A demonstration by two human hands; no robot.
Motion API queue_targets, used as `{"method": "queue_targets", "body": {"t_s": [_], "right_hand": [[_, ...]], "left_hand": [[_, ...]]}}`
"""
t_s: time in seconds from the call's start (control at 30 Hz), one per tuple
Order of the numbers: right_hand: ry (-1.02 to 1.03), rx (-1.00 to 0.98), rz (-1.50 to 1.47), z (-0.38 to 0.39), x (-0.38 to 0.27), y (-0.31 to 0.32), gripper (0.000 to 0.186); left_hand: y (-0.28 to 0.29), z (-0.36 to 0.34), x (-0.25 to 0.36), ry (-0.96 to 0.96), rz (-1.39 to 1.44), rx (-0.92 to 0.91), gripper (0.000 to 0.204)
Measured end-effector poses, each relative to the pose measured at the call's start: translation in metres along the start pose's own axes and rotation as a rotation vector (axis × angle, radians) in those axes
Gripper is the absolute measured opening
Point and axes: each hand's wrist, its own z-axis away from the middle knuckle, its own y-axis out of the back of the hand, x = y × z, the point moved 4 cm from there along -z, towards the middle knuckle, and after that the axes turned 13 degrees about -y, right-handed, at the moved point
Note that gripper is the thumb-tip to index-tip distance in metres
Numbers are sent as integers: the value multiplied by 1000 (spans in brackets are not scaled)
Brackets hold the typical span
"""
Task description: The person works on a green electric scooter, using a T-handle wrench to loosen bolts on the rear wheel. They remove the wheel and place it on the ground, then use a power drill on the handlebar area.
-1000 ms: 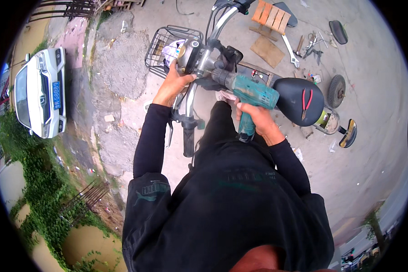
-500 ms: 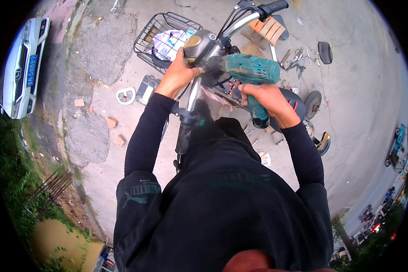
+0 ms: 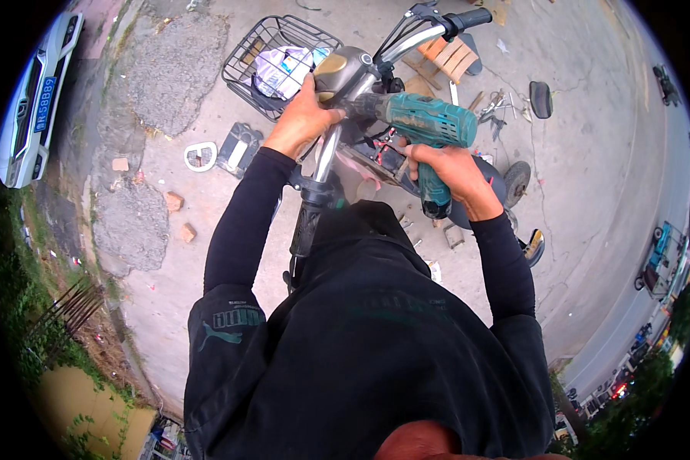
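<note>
A teal and black cordless power driver [image 3: 429, 119] lies nearly level, its dark nose pointing left at the handlebar centre. My right hand [image 3: 454, 175] wraps round its grip, index finger up by the trigger. My left hand [image 3: 303, 123] is closed against the side of the rounded grey and gold headlight [image 3: 343, 70], its thumb reaching toward the driver's nose. What the driver's tip meets is hidden behind the thumb and the metal. The chrome handlebar [image 3: 326, 153] runs between my arms, with a black rubber grip [image 3: 305, 230] at its near end.
A black wire basket [image 3: 284, 61] holding a white bag sits in front of the headlight. Beyond the driver, a wooden stool [image 3: 446, 60], scattered hand tools [image 3: 498, 107] and a black saddle [image 3: 541, 100] lie on the concrete. A white car [image 3: 38, 100] stands far left; brick pieces [image 3: 175, 201] lie nearer.
Both hands keep their holds and the driver stays at the handlebar centre. The view has shifted slightly; a dark motorbike now shows at the far right, where a teal cart is also more visible.
</note>
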Motion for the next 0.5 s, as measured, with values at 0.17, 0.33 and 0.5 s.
{"method": "queue_targets", "body": {"t_s": [0.17,0.33,0.5], "right_hand": [[21,6,-2,1,1,0,26],[-4,-2,1,0,2,0,27],[5,-4,3,-2,5,1,26]], "left_hand": [[0,0,0,0,-13,6,94],[1,1,5,-29,-1,11,92],[0,2,10,15,46,-7,84]]}}
